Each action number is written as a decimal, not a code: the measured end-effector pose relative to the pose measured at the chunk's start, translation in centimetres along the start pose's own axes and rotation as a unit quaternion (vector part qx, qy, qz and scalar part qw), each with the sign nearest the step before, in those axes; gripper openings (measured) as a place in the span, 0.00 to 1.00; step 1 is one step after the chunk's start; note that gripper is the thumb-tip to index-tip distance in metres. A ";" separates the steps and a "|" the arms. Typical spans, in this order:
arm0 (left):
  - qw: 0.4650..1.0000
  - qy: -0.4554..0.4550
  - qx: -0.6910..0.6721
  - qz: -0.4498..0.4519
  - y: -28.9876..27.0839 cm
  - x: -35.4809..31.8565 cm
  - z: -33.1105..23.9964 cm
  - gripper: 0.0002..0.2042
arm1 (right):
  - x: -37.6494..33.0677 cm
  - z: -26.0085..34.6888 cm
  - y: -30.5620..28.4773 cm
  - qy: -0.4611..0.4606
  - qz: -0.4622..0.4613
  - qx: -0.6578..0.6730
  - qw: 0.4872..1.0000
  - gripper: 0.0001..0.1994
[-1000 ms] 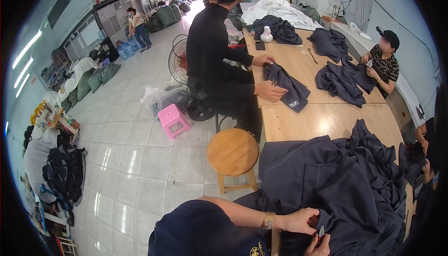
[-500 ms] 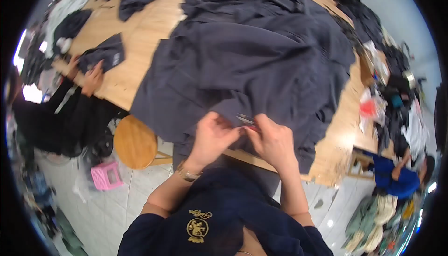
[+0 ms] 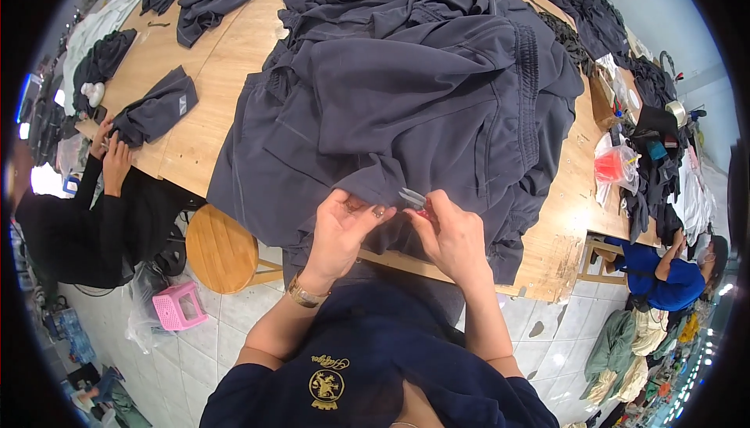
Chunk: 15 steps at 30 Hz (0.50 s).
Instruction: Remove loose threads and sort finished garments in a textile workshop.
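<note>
Both hands (image 3: 398,229) lower on dark garment (image 3: 406,92) than before; snips (image 3: 412,198) unchanged in right grip

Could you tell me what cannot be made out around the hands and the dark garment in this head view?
- Small clipper in the right hand: its handle is covered by the fingers; only the metal tip shows.
- The spot worked on: a fold of the dark garment pinched by the left hand hides it.
- The table's far end is cut off by the top edge.

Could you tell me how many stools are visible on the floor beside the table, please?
2: a round wooden stool by the table edge, and a small pink plastic stool just below-left of it. Others may be hidden.
</note>
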<state>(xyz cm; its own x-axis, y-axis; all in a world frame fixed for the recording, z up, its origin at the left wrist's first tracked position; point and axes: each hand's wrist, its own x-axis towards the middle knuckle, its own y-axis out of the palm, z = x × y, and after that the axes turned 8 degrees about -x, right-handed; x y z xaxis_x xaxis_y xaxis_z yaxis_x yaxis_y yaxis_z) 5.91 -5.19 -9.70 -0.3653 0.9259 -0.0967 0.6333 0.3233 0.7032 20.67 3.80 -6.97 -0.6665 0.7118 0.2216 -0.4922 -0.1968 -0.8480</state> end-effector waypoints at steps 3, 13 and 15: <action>0.996 -0.024 -0.084 -0.012 -0.2 0.3 0.1 0.12 | -0.2 0.0 0.1 0.012 0.009 0.022 1.000 0.11; 0.998 -0.014 -0.054 -0.011 0.3 0.1 0.4 0.11 | -0.5 0.4 0.9 -0.006 0.016 0.023 1.000 0.12; 0.999 -0.011 -0.039 -0.006 0.1 0.0 0.5 0.11 | -0.4 0.4 1.0 -0.010 0.018 0.020 1.000 0.13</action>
<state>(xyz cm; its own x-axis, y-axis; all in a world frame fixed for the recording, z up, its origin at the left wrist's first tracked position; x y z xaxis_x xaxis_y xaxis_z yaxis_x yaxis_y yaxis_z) 6.30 -5.05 -9.94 -0.3563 0.9266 -0.1206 0.5741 0.3189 0.7541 20.21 2.98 -7.71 -0.6951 0.6901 0.2014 -0.4889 -0.2484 -0.8362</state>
